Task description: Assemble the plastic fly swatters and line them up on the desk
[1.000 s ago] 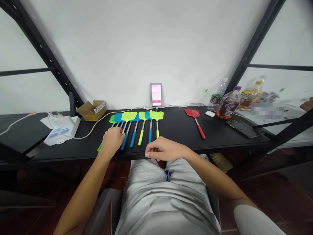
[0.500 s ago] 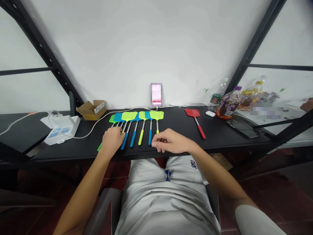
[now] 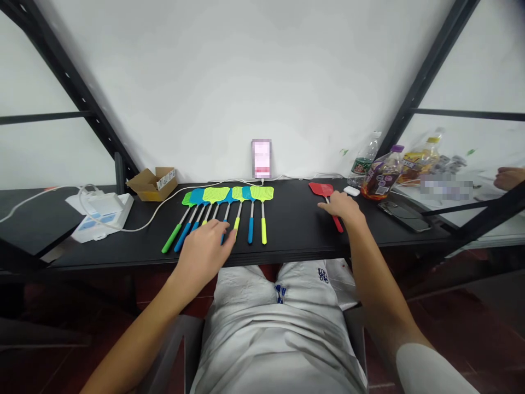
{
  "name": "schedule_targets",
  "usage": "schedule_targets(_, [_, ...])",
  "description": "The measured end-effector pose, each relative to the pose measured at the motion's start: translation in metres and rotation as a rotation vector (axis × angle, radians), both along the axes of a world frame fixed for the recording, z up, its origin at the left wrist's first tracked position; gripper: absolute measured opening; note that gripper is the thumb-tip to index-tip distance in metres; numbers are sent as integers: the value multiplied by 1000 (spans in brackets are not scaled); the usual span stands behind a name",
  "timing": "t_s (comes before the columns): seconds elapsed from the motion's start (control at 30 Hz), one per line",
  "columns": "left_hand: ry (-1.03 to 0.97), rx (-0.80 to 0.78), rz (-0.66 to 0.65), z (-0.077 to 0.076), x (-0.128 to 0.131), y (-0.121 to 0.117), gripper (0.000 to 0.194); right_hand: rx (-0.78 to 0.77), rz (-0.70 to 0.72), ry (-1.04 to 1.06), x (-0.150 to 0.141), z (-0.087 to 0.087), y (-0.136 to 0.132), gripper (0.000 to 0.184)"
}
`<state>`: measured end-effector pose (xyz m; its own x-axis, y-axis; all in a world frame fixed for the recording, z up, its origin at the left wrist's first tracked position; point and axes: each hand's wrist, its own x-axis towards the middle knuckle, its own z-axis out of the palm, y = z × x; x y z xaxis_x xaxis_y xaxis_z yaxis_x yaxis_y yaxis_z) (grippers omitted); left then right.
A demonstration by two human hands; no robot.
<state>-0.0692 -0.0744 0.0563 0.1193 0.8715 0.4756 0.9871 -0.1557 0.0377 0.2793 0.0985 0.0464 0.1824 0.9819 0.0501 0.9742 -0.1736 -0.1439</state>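
Several fly swatters lie side by side on the black desk [image 3: 295, 235], heads overlapping toward the wall and handles toward me. A green swatter [image 3: 171, 237] is at the left end of the row, and a yellow-green swatter [image 3: 263, 230] at the right end, beside a blue swatter [image 3: 250, 230]. My left hand [image 3: 208, 247] is over the handles in the middle of the row, fingers apart, hiding some of them. Apart on the right lies a red swatter [image 3: 321, 189]. Above its shaft and upper handle is my right hand [image 3: 343, 207], thumb spread from the fingers.
A phone [image 3: 261, 158] leans on the wall, its cable along the desk. An open cardboard box [image 3: 153, 186] and a white device [image 3: 104, 216] stand left. Bottles [image 3: 383, 172], a white case [image 3: 351, 191] and a dark phone [image 3: 404, 216] are right. Another person's hand [image 3: 509, 178] shows at far right.
My right hand has moved right, from the row's right end to the red swatter. My left hand has slid right and nearer to me, uncovering the green and blue handles at left.
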Motion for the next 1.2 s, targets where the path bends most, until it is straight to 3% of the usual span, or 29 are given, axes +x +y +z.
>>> schedule_targets(0.2, [106,-240,-532,-8,27,-20,32,-47,33,3,8,-9,11,38])
schedule_targets(0.3, [123,-351,-654,-11,34,-21,32,-37,80,32,3,-6,9,31])
schedule_targets(0.4, [110,-398,-687,-14,36,-20,32,-50,182,103,-3,3,3,20])
schedule_targets(0.53, [87,-409,-711,-14,36,-19,32,-21,357,272,-15,17,-12,26])
schedule_targets(0.67, [-3,-441,-755,-12,34,-20,29,93,528,661,-31,34,-41,19])
schedule_targets(0.8, [-137,-450,-764,-11,34,-22,23,-2,702,1021,-47,50,-76,14])
schedule_targets(0.9, [-276,-437,-730,-11,34,-24,26,-59,855,1097,-54,59,-94,9])
schedule_targets(1.03, [-464,-451,-694,-12,33,-24,23,-60,939,1135,-60,62,-103,8])
schedule_targets(1.2, [-568,-302,-587,-13,33,-21,22,-138,1034,1188,-65,59,-105,12])
